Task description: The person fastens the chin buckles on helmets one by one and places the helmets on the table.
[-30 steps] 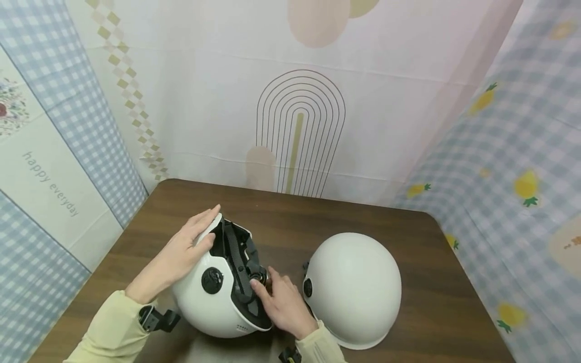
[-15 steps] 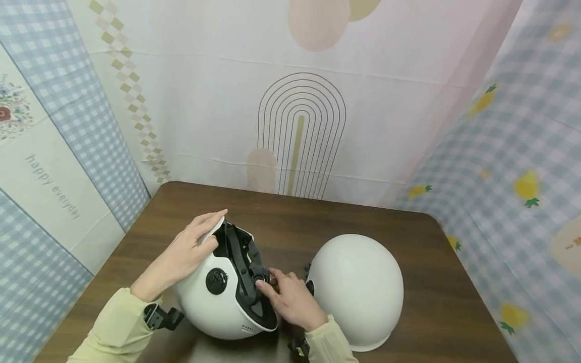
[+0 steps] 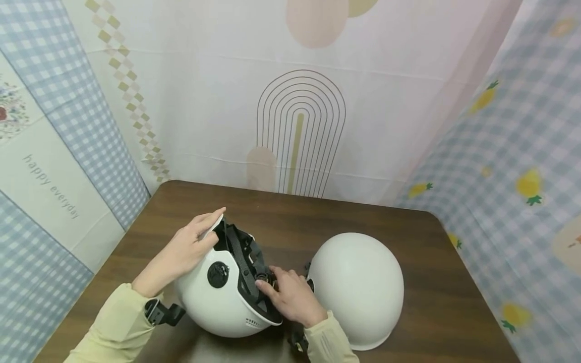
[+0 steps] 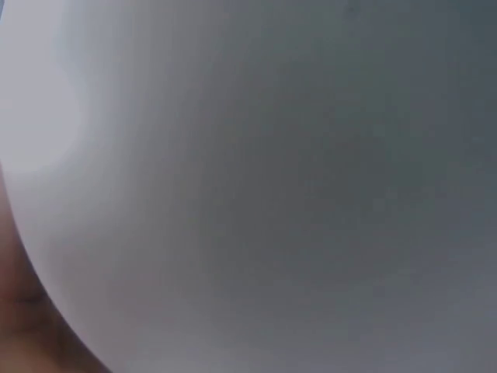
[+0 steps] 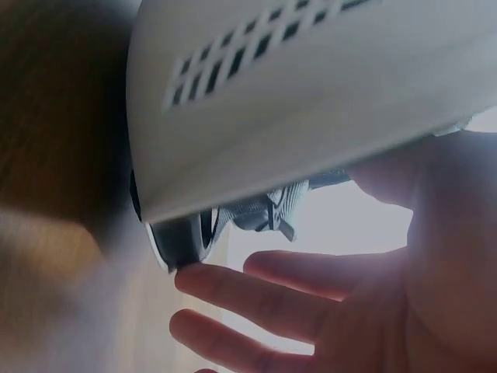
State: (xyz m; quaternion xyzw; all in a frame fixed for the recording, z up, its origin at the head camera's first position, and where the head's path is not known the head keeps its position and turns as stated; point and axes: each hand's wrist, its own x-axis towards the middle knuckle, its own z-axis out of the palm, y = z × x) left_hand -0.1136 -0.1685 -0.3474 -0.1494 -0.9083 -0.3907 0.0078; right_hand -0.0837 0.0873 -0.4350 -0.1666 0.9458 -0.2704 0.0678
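Note:
A white helmet (image 3: 220,307) with a round black vent on its side lies tilted on the table, its black-lined opening facing up and right. My left hand (image 3: 187,249) grips the upper rim, fingers stretched along the outside and thumb over the edge. Black straps (image 3: 242,262) cross the opening. At the strap junction, my right hand (image 3: 295,297) pinches a round black adjustment knob (image 3: 262,277) between thumb and forefinger, which partly hide it. In the right wrist view, the other fingers (image 5: 256,299) reach out below the slotted rim. White shell (image 4: 256,194) fills the left wrist view, blurred.
Another white helmet (image 3: 358,290) stands dome up to the right, close beside my right hand. Both are on a brown wooden table (image 3: 281,217). A patterned white cloth (image 3: 204,101) hangs behind, with checked cloths (image 3: 481,242) at the sides.
The gripped helmet has shifted slightly right and rolled a little. Both hands have gone along with it, and the right thumb stays by the knob. The other helmet stays put.

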